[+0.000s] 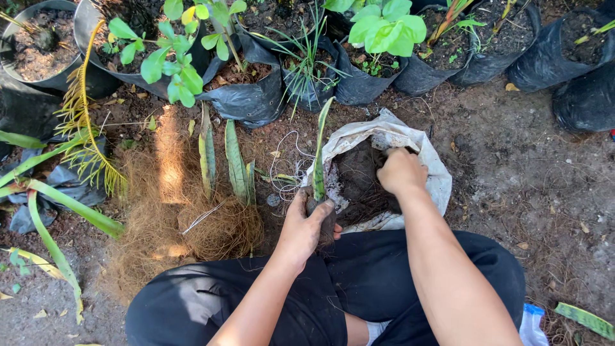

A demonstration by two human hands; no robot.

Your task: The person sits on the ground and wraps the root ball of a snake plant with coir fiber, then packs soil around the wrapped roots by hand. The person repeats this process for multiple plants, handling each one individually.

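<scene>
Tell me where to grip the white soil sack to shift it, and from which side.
Probably the folded-back rim of the white soil sack on its far right side. There the cloth is rolled thick and bare, giving fingers an edge to pinch. The right hand fills the mouth and the left hand, holding the leaf cutting, crowds the near-left rim.

Left hand [306, 224]: fingers curled closed in a fist-like grip, forearm extending toward 7 o'clock. Right hand [401, 170]: knuckles up, fingers bent downward, forearm running toward 5 o'clock. Hands apart.
</scene>
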